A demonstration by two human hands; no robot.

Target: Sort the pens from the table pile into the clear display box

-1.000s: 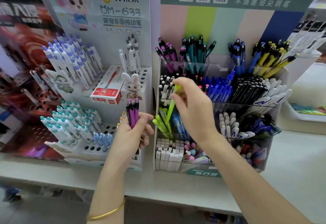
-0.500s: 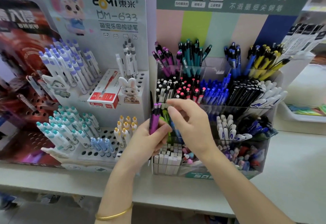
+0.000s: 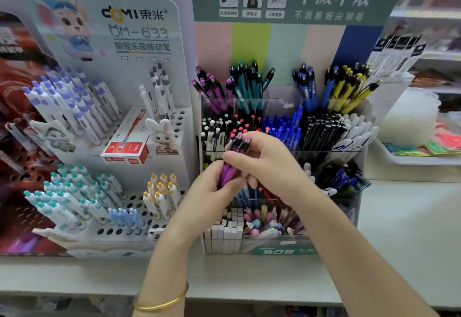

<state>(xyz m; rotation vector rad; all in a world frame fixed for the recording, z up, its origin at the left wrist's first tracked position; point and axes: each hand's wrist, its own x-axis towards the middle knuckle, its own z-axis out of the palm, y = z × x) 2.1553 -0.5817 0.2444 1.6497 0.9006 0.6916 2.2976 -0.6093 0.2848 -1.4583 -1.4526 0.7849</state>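
Note:
Two purple-and-black pens [image 3: 233, 159] stand upright in front of the clear display box [image 3: 360, 159]. My left hand [image 3: 212, 194] grips their lower barrels, and my right hand [image 3: 264, 159] pinches their upper ends from the right. Both hands meet at the box's middle tier, near its left side. The tiered compartments hold magenta pens [image 3: 212, 92], teal, blue and yellow pens at the back, with white, red-capped, blue and black ones in the middle row. No loose pile of pens shows on the table.
A white Domi pen stand [image 3: 139, 72] with blue, teal and yellow-capped pens stands left of the box, with a red pen carton [image 3: 129, 142] on it. Erasers [image 3: 224, 227] fill the box's front row. The grey table [image 3: 409, 237] extends to the right, where a white tray [image 3: 414, 157] sits.
My right hand let the green pen go into the box, then came back to the purple pens. My left hand moved right and up with them until both hands hold them.

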